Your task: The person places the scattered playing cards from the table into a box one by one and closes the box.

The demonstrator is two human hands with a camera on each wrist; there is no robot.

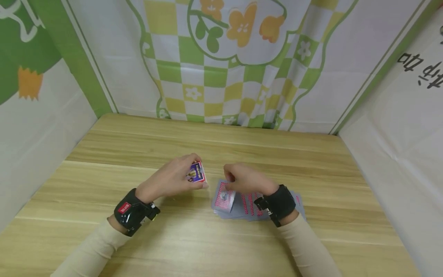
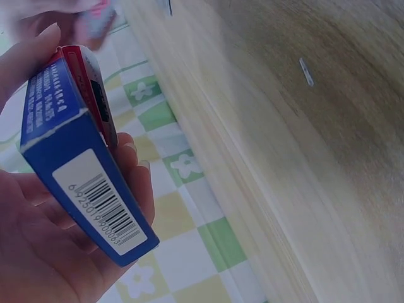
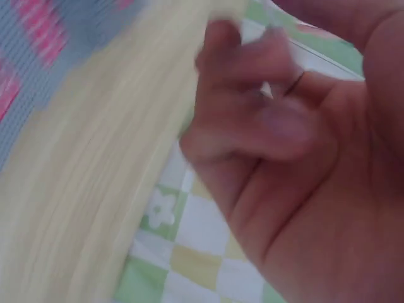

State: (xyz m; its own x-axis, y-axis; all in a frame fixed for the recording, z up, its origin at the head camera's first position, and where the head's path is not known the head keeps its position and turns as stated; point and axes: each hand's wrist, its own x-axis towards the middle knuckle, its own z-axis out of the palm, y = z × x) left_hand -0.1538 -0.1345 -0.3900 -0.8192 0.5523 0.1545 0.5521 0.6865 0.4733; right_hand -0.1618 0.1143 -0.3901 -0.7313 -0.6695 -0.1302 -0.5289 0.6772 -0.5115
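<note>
With its grip round the sides, the left hand [image 1: 172,176] is holding the box [image 2: 82,148] over the bench [image 1: 187,238], contents not showing clearly, while the right hand [image 1: 250,179], its grip narrow, is pinching a card [image 1: 223,203] beside the spread cards [image 1: 238,212] lying to the right.

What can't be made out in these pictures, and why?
Faces of the cards: head view, hidden because visible backs face up.
Parts of the spread: head view, covered by the right hand and its wristband.
That hand's fingertips: right wrist view, blurred; grip unclear.
Small print on the box: left wrist view, too small.
</note>
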